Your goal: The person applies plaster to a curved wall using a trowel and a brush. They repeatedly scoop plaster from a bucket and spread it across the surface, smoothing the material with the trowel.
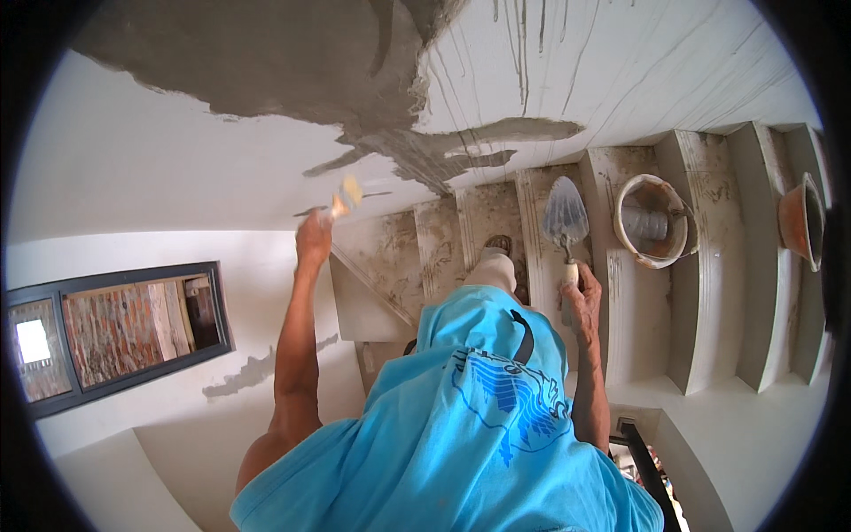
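My left hand [314, 232] is closed on a paintbrush [346, 195] with pale bristles, raised close to the white wall [204, 168] beneath a large grey patch [266, 62] with streaks and drips running from it. My right hand [583, 297] grips the wooden handle of a trowel [565, 213], its metal blade pointing up the picture, over the stairs [714, 301]. Right of the trowel, a pale, stained bucket [628, 217] with a grey cylindrical object inside rests on a step. My sandalled foot [498, 244] is on a step below my blue shirt.
An orange bucket [789, 226] stands on a higher step at the far right. A dark-framed window [62, 337] is set in the wall at left, above a grey smear [244, 377]. The steps are dusty and stained. A dark-framed opening [638, 448] shows at lower right.
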Motion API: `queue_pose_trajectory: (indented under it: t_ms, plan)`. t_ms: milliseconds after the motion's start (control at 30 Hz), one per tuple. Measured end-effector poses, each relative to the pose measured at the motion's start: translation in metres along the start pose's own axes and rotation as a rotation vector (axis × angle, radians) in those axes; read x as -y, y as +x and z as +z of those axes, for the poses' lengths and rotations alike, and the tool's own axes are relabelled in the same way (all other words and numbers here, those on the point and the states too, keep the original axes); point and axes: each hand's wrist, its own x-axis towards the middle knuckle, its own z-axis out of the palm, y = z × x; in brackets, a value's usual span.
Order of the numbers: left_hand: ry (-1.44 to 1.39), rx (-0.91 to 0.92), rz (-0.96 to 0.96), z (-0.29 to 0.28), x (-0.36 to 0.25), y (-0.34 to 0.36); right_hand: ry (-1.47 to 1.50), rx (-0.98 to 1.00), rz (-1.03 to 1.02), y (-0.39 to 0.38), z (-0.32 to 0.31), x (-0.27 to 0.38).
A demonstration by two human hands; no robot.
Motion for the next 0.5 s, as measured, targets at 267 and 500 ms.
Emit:
queue_pose_trajectory:
  t_ms: [267,500]
  plan:
    - [-0.249,0.426,-0.815,0.029,0.092,-0.191,0.034,-0.050,0.078,-0.027,-0.030,-0.050]
    - [-0.389,0.208,-0.652,-0.001,0.072,-0.159,-0.058,-0.025,0.045,-0.014,-0.037,-0.067]
